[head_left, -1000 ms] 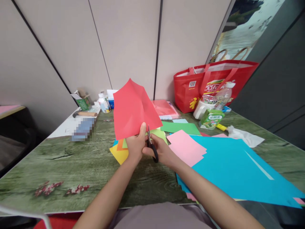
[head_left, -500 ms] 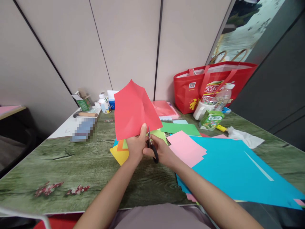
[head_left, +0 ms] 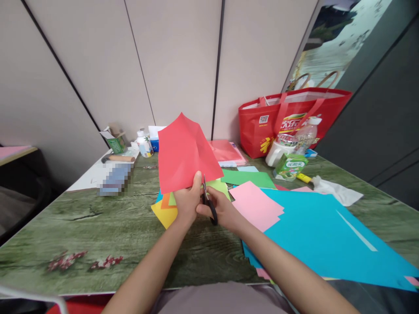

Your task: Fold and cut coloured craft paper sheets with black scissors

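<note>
- Red paper [head_left: 186, 152] is standing up over the middle of the table [head_left: 114, 235], a crease running down it and its far edge coming to a peak.
- My left hand [head_left: 187, 201] is gripping its near edge; I am seeing the thumb pressing on the front face, but the other fingers are mostly hiding behind, so I cannot tell how they are curling.
- My right hand [head_left: 222, 207] is holding the scissors [head_left: 214, 214], fingers closing around the black handles just right of the left hand. The blades are pointing away from me, at the paper's near edge; I cannot tell how far they are parting.
- Under the hands, a yellow sheet [head_left: 165, 214] is showing on the left.
- To the right, pink sheets [head_left: 257, 205] are overlapping a large blue sheet [head_left: 314, 235], and a green sheet [head_left: 250, 177] is lying farther off.
- Far right, a red bag [head_left: 255, 128] is standing behind a white mug [head_left: 277, 151] and a green carton [head_left: 291, 166].
- Far left, a hammer [head_left: 121, 159] is lying near a white bottle [head_left: 144, 144].
</note>
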### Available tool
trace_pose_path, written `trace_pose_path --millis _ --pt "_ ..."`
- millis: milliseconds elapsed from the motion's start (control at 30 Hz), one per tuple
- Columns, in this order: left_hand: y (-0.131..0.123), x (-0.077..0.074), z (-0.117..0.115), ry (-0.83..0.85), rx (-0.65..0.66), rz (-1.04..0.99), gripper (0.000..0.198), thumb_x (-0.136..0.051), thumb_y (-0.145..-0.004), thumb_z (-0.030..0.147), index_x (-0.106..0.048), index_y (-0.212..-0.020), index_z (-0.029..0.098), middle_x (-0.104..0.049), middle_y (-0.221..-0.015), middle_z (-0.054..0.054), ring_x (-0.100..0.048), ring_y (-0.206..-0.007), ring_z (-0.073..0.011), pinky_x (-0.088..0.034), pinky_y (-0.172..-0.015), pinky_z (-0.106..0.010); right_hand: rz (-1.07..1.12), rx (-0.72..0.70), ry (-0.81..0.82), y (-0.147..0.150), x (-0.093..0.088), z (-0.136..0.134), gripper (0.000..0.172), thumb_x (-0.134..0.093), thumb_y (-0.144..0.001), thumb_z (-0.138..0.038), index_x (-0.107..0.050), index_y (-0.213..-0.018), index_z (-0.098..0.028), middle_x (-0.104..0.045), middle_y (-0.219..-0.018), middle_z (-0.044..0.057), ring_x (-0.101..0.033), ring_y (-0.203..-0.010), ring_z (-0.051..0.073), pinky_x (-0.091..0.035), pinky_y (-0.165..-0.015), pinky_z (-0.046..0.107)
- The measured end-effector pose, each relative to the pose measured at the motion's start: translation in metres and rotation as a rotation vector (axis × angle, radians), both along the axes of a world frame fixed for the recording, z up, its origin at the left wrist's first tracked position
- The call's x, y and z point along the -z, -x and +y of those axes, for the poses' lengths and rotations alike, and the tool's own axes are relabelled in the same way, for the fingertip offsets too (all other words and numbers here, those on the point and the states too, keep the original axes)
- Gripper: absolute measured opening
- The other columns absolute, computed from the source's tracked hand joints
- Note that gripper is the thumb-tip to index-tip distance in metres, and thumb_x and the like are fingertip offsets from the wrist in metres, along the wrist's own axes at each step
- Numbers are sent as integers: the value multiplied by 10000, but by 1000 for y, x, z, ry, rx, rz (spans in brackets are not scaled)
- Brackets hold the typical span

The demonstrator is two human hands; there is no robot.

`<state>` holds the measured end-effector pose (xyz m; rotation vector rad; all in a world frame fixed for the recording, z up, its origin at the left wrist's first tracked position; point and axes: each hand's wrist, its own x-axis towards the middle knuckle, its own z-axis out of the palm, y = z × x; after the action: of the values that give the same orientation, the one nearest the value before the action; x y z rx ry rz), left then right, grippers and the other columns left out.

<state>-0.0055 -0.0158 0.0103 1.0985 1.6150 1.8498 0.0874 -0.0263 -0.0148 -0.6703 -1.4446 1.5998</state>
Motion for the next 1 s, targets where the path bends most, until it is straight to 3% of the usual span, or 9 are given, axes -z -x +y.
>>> trace_pose_path --millis 500,1000 --pt "0 1 1 -11 -21 45 189 -636 -673 348 -589 -610 176 -677 -659 -61 -648 -683 -215 -495 -703 -307 -34 9 -20 0 2 1 497 -772 -555 -458 -450 -829 -196 -470 -617 -54 -424 -578 112 -325 -550 247" --pt "1 1 0 20 -13 55 213 -627 -681 350 -578 -555 185 -663 -611 -58 -645 -672 -218 -494 -725 -321 5 13 -18 1 4 1 473 -782 -557 -424 -463 -819 -193 -483 -624 -54 -428 -572 105 -324 -543 239"
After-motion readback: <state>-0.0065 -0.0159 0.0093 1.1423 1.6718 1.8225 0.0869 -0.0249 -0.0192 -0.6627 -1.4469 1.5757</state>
